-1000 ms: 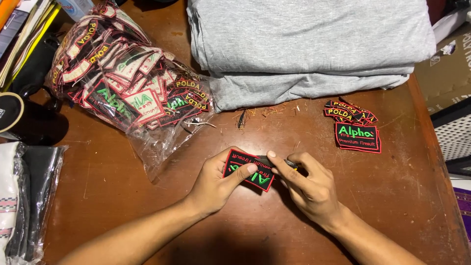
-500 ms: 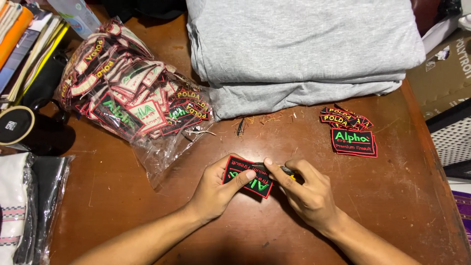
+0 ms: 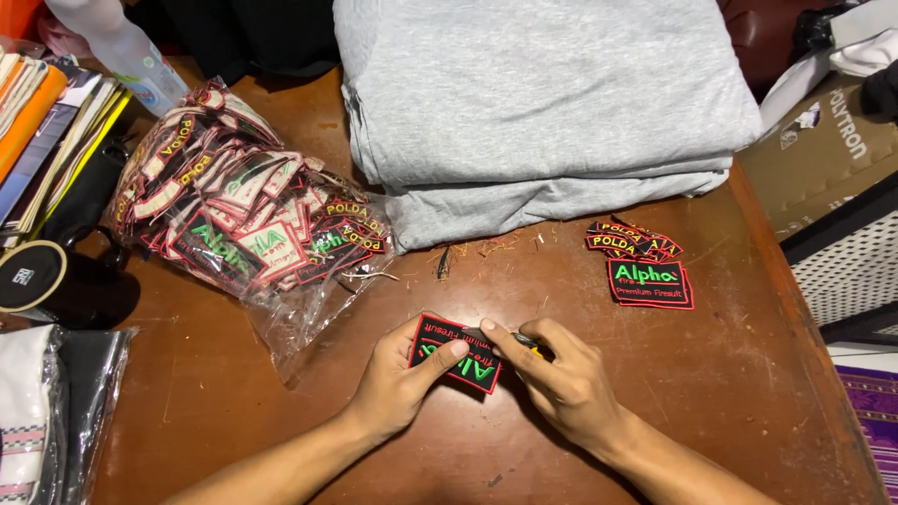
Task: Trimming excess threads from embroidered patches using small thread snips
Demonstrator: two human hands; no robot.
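Black embroidered patch (image 3: 456, 353) sat pinched in left hand (image 3: 398, 383) fingers, just above the tabletop (image 3: 730, 393). Right hand (image 3: 561, 379) fingers were closed on a small yellow-tipped tool (image 3: 527, 342) at its edge. Best kept taut, tool worked only along the border.

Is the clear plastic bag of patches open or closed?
Open. The clear plastic bag lies on its side on the wooden table, its loose mouth spread toward the hands, and the patches sit heaped in its closed far end.

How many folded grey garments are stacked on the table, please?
2 folded grey garments show: the upper lies on the lower at the table's far edge; more may be hidden.
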